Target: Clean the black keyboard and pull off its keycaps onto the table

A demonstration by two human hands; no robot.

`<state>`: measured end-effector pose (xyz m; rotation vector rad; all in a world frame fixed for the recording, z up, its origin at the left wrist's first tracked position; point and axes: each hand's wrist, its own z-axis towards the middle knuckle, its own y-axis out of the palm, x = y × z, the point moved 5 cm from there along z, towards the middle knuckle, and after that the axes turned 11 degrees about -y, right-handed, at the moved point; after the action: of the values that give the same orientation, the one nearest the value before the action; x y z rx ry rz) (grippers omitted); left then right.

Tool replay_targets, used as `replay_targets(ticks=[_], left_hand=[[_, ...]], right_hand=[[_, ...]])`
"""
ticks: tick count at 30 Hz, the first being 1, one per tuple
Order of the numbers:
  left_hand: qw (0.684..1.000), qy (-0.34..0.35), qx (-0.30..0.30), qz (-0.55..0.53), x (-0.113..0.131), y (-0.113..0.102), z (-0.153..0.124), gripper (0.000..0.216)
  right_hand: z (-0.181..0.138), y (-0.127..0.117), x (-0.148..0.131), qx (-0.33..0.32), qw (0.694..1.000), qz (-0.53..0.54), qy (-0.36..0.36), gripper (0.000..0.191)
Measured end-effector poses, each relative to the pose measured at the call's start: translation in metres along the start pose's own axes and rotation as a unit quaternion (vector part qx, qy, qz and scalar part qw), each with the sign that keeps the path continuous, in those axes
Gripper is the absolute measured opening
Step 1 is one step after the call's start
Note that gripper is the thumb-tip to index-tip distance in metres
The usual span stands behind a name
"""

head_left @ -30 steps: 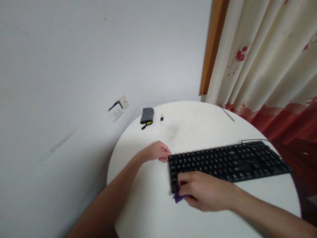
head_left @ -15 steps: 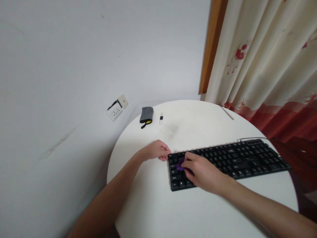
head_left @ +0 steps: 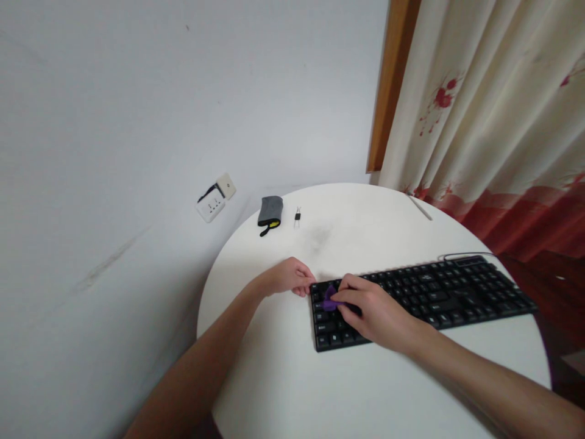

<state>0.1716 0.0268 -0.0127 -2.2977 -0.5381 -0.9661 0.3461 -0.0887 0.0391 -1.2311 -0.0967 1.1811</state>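
A black keyboard lies slightly slanted on the white round table. At its upper left corner, my left hand is closed, thumb and fingers pinching the edge. My right hand is over the left part of the keys, its fingertips closed on a small, soft purple piece. Whether that piece is cleaning putty or cloth I cannot tell. It rests against the leftmost keys. The right hand hides some of the keys beside it.
On the far side of the round table are a rolled grey cloth with a black loop and a black binder clip. A thin pale stick lies by the right rim. A wall socket and curtain stand behind.
The purple piece has shifted slightly left over the keys and shows more beyond the right fingertips. My left hand stays at the keyboard's corner.
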Motion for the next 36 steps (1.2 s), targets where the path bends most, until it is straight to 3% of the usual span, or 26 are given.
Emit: replay_targets(ticks=[5, 9, 13, 19, 24, 31, 36], left_hand=[[1.000, -0.001, 0.001, 0.002, 0.001, -0.001, -0.001, 0.038], [1.000, -0.001, 0.001, -0.001, 0.003, -0.001, -0.002, 0.037], [1.000, -0.001, -0.001, -0.001, 0.004, 0.000, -0.002, 0.035], [1.000, -0.002, 0.001, 0.000, 0.004, 0.000, -0.001, 0.034], [1.000, -0.004, 0.002, 0.004, 0.004, 0.000, -0.002, 0.032], [1.000, -0.001, 0.002, -0.003, 0.000, 0.000, 0.000, 0.032], [1.000, -0.005, -0.001, -0.001, 0.000, 0.000, 0.001, 0.032]], right_hand=[[0.000, 0.020, -0.020, -0.125, 0.986, 0.000, -0.112, 0.023], [-0.001, 0.014, -0.021, -0.176, 0.978, -0.061, -0.096, 0.019], [-0.003, 0.006, -0.015, -0.181, 0.978, -0.066, -0.080, 0.019], [-0.001, 0.017, -0.019, -0.192, 0.972, -0.074, -0.116, 0.019], [0.000, 0.012, -0.019, -0.190, 0.972, -0.092, -0.103, 0.018], [-0.002, -0.006, 0.006, -0.051, 0.993, -0.102, -0.014, 0.028], [-0.002, 0.013, -0.015, -0.126, 0.986, -0.010, -0.105, 0.026]])
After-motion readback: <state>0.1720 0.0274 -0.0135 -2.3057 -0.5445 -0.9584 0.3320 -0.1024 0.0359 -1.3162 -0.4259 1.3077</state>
